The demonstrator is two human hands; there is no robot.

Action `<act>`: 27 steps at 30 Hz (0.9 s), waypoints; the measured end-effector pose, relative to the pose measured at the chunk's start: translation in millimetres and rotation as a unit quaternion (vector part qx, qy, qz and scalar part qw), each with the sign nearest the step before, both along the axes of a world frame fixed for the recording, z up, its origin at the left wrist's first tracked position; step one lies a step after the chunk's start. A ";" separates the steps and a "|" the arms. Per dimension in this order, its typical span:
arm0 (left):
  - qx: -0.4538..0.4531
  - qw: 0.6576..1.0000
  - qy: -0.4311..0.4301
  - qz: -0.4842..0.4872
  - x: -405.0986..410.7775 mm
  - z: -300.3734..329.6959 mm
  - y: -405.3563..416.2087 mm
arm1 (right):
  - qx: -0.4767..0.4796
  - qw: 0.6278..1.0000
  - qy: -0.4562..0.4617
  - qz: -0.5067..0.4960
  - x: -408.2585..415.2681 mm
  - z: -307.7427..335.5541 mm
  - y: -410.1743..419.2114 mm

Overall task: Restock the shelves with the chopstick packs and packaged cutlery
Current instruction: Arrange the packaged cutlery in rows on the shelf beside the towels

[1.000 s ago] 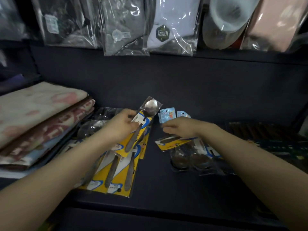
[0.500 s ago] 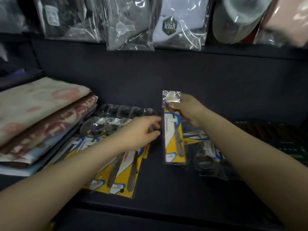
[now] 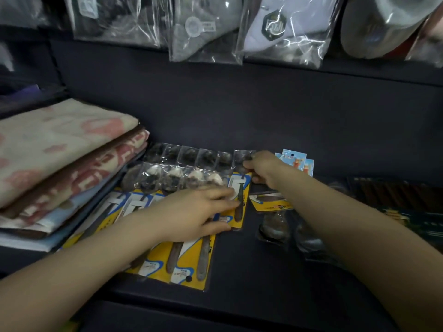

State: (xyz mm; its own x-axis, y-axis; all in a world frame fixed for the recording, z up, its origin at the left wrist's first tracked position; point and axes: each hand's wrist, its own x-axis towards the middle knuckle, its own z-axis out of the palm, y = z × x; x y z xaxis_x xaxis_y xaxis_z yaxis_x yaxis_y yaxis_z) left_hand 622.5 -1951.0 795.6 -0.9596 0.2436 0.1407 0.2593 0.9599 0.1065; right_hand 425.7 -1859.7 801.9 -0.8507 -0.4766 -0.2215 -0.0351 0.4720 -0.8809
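Several spoon packs on yellow cards [image 3: 182, 257] lie in overlapping rows on the dark shelf [image 3: 263, 283]. One more spoon pack [image 3: 239, 202] lies at the right end of the back row. My right hand [image 3: 263, 167] pinches its clear top end. My left hand [image 3: 194, 212] rests flat, fingers spread, on the packs with its fingertips on that pack's lower half. More spoon packs [image 3: 273, 224] lie to the right, bowls toward me. Dark chopstick packs [image 3: 395, 197] sit at the far right.
Folded towels [image 3: 60, 159] are stacked at the left. Small blue-carded packs [image 3: 296, 161] lean behind my right hand. Bagged socks and cloth goods [image 3: 282, 27] hang from the rail above the shelf's back wall.
The spoon pack passed from my left hand to my right, which carried it down onto the right end of the back row. My left hand dropped flat onto the packs.
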 end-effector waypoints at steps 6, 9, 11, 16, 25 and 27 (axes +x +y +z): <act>-0.073 0.996 -0.049 0.013 -5.8 2.2 4.5 | 0.212 0.937 0.249 0.118 7.1 31.2 37.5; -0.074 0.996 -0.050 0.011 -7.5 6.6 6.6 | 0.233 0.911 0.300 0.158 17.1 48.0 74.2; -0.060 0.998 -0.026 0.009 -11.0 10.2 11.3 | 0.282 0.890 0.325 0.149 18.9 51.8 97.9; -0.004 0.998 0.054 0.012 -29.1 20.0 34.8 | 0.382 0.877 0.291 0.006 2.0 42.1 142.7; 0.108 0.988 0.105 0.027 -41.4 33.6 59.6 | 0.018 0.984 0.109 -0.138 -4.7 37.3 162.1; 0.146 0.982 0.118 0.033 -35.2 32.9 60.7 | -0.143 0.980 0.023 -0.140 1.8 51.1 163.0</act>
State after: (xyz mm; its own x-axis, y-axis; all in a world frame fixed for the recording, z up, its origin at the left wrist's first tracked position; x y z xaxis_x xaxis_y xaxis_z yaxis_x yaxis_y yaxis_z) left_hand 587.2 -1890.4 828.5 -0.9040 0.0976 0.4162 0.2480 0.9127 0.3246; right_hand 427.5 -1696.6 853.0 -0.9628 -0.2610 -0.0706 0.0169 0.2025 -0.9791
